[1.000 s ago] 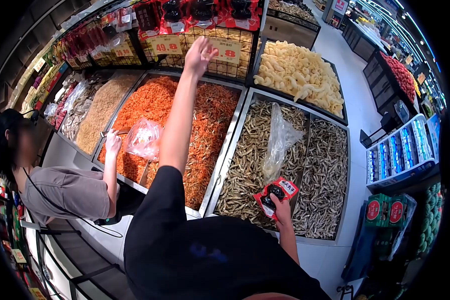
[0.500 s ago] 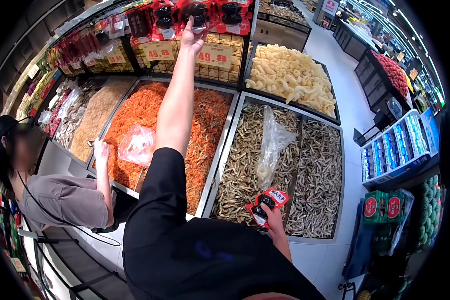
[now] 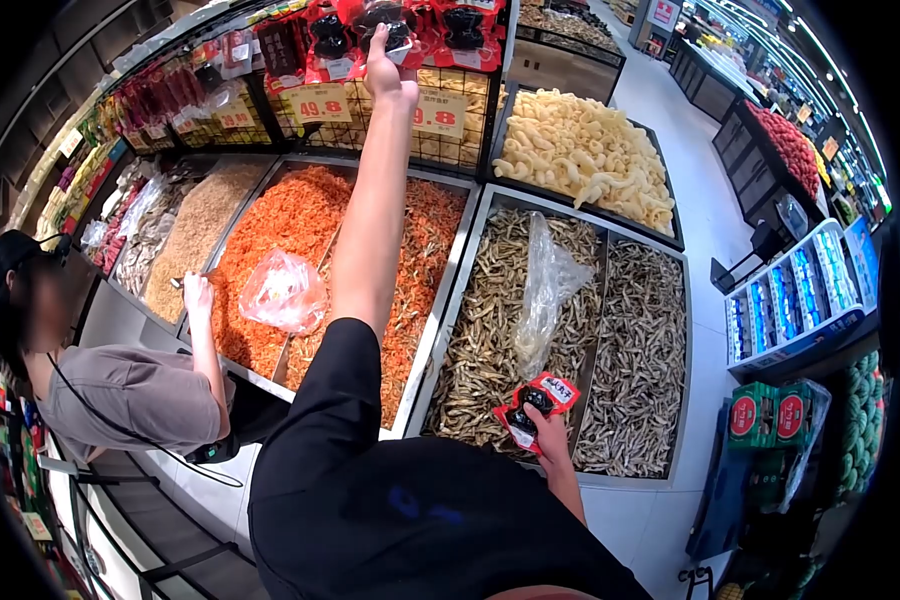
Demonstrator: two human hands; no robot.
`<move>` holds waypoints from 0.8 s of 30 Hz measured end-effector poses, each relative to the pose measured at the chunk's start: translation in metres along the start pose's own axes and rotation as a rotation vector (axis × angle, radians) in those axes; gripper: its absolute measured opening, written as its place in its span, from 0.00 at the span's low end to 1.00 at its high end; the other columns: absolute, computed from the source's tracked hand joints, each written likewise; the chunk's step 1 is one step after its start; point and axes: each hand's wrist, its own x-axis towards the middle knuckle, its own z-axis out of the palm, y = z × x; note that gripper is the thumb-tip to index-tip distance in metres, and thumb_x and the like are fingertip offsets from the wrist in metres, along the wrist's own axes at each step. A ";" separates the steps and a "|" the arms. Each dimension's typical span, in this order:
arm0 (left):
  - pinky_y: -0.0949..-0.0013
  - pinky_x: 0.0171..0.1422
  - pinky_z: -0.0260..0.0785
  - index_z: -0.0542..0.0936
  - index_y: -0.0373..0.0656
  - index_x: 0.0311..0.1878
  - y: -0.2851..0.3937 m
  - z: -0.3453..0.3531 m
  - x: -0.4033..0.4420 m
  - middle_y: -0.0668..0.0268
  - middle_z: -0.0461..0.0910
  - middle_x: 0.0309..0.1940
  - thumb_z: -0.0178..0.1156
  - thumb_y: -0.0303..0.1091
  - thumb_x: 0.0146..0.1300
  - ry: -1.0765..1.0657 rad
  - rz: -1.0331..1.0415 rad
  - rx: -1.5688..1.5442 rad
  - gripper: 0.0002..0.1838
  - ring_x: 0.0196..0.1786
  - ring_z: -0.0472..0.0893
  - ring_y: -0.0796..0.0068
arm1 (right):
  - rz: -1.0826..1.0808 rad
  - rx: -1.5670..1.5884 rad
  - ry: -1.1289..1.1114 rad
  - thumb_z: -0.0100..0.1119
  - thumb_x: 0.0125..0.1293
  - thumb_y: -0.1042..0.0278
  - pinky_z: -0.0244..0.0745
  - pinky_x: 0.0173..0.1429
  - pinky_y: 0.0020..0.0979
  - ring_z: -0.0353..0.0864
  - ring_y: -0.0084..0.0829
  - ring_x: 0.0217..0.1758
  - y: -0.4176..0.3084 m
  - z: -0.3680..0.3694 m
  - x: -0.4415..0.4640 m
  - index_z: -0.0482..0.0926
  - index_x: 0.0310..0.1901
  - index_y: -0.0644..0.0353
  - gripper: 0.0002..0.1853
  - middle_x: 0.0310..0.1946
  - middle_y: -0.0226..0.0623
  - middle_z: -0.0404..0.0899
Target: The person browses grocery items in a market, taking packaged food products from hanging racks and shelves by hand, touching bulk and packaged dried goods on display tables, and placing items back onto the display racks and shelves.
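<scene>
With the arm stretched up and forward, my left hand [image 3: 390,75] is at the hanging rack. Its fingers close on the lower part of a red packet with dark contents [image 3: 375,15]; part of the grip is hidden. Similar red packets [image 3: 463,30] hang on both sides. Low in view, my right hand [image 3: 550,437] grips a red packet with black round contents and a white label [image 3: 536,400]. This packet is above a bin of dried small fish [image 3: 480,320]. A clear plastic bag [image 3: 542,300] lies on the fish.
Bins of orange dried shrimp [image 3: 280,225] and pale curled snacks [image 3: 580,155] stand ahead. Price signs [image 3: 320,103] hang on the black wire rack [image 3: 420,150]. At left a person in a grey-brown shirt [image 3: 135,395] reaches toward the bins. A blue-and-white display [image 3: 795,295] stands at right.
My left forearm has swung slightly right, and the packet at that hand sits a little higher and further left. The right hand still holds its packet, almost unmoved.
</scene>
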 end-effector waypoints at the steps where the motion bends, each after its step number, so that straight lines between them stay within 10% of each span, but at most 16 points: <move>1: 0.63 0.41 0.76 0.74 0.40 0.45 0.007 0.004 -0.005 0.62 0.78 0.34 0.59 0.42 0.63 -0.014 0.016 0.010 0.15 0.36 0.78 0.66 | 0.004 -0.006 -0.002 0.60 0.63 0.72 0.77 0.43 0.28 0.80 0.25 0.39 0.001 0.000 0.000 0.75 0.48 0.64 0.13 0.39 0.32 0.79; 9: 0.71 0.39 0.76 0.71 0.37 0.51 0.044 0.013 -0.087 0.61 0.77 0.38 0.56 0.40 0.65 -0.043 0.016 0.103 0.18 0.37 0.79 0.67 | 0.014 0.004 -0.013 0.59 0.64 0.71 0.78 0.41 0.27 0.81 0.24 0.37 -0.015 0.016 -0.012 0.75 0.48 0.65 0.13 0.38 0.34 0.80; 15: 0.74 0.47 0.73 0.72 0.36 0.54 0.000 -0.061 -0.258 0.62 0.79 0.46 0.59 0.37 0.62 0.064 -0.412 0.290 0.21 0.43 0.79 0.73 | -0.112 -0.145 -0.014 0.58 0.65 0.69 0.74 0.48 0.27 0.80 0.23 0.41 -0.027 0.016 -0.004 0.77 0.48 0.67 0.13 0.40 0.33 0.81; 19: 0.77 0.29 0.70 0.76 0.43 0.47 -0.043 -0.106 -0.392 0.70 0.80 0.32 0.69 0.36 0.54 0.168 -0.713 0.599 0.18 0.27 0.78 0.81 | -0.276 -0.166 -0.040 0.58 0.64 0.72 0.73 0.50 0.28 0.78 0.23 0.42 -0.051 0.030 -0.008 0.76 0.49 0.67 0.13 0.42 0.33 0.80; 24: 0.70 0.52 0.74 0.65 0.44 0.63 -0.049 -0.089 -0.489 0.62 0.77 0.50 0.60 0.27 0.62 0.190 -0.914 0.239 0.26 0.49 0.79 0.75 | -0.328 -0.078 -0.035 0.59 0.64 0.73 0.73 0.50 0.28 0.78 0.23 0.44 -0.059 0.043 -0.005 0.74 0.50 0.66 0.14 0.43 0.33 0.79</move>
